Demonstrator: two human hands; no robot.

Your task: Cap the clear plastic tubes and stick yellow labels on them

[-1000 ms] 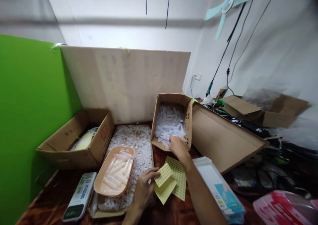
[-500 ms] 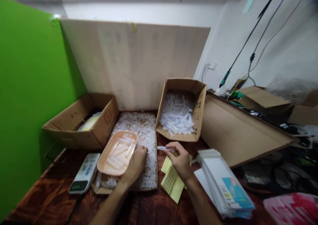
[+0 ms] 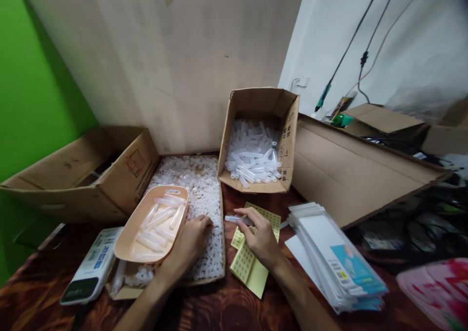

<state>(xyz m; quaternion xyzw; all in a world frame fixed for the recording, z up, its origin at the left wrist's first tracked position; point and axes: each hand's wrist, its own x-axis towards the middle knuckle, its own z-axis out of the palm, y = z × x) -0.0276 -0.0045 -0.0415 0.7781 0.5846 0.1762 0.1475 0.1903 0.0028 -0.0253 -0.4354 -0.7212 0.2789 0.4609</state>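
Observation:
My right hand (image 3: 260,236) pinches a small clear plastic tube (image 3: 234,219) between thumb and fingers, its end pointing left. Beneath that hand lie yellow sticker sheets (image 3: 257,280) printed with rows of small marks. My left hand (image 3: 193,237) rests over a shallow cardboard tray filled with small white plastic pieces (image 3: 206,194). Its fingers are curled together, and whatever they hold is hidden. Beside my left wrist, a peach plastic basin (image 3: 122,241) with several clear tubes (image 3: 161,217) sits on the tray.
A tilted cardboard box (image 3: 295,141) of clear tubes stands behind my right hand. At left are an open carton (image 3: 127,175) and a white device with a dark display (image 3: 91,267). Stacked white packets (image 3: 323,253) lie at right, beside a leaning cardboard panel (image 3: 351,175).
The view has tipped down and shifted, so the boxes and basin appear moved in the picture. My right hand still holds the tube; my left hand stays over the white pieces.

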